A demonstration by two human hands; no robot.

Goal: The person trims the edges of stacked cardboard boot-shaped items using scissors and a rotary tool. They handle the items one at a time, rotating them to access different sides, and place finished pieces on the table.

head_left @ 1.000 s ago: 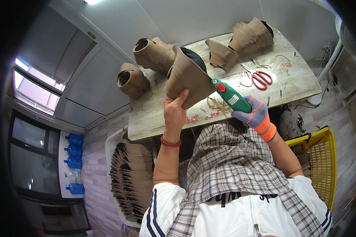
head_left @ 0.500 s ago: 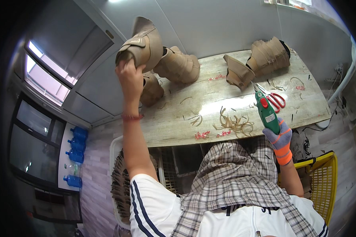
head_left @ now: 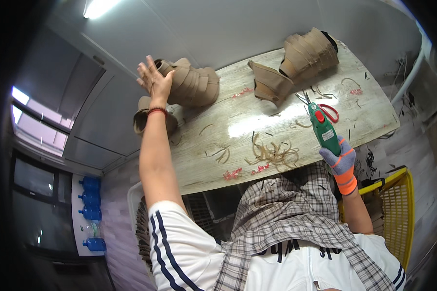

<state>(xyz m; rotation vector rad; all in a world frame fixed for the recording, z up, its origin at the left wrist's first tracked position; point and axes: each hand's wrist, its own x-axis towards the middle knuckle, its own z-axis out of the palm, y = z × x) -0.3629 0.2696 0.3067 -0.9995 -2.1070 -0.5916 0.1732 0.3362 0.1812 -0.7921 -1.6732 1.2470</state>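
My left hand [head_left: 154, 79] is stretched out to the table's far left corner, fingers spread, against the side of a tan strapped boot [head_left: 194, 86] that lies on a small pile. Just below the wrist lies another tan boot [head_left: 142, 116]. My right hand [head_left: 342, 162], in a grey and orange glove, is shut on a green electric trimming tool [head_left: 324, 130], its metal tip pointing away from me over the wooden table [head_left: 228, 123].
Two more tan boots [head_left: 308, 53] and an upper piece [head_left: 269, 83] lie at the far right, beside red-handled scissors [head_left: 331, 112]. Tan trimmings [head_left: 273, 155] litter the middle. A yellow basket [head_left: 398, 213] stands at the right, a white crate of brown pieces [head_left: 141, 228] at the left.
My left hand carried the tan boot from the middle to the far left pile, set it down and opened. My right hand has shifted slightly right with the tool.
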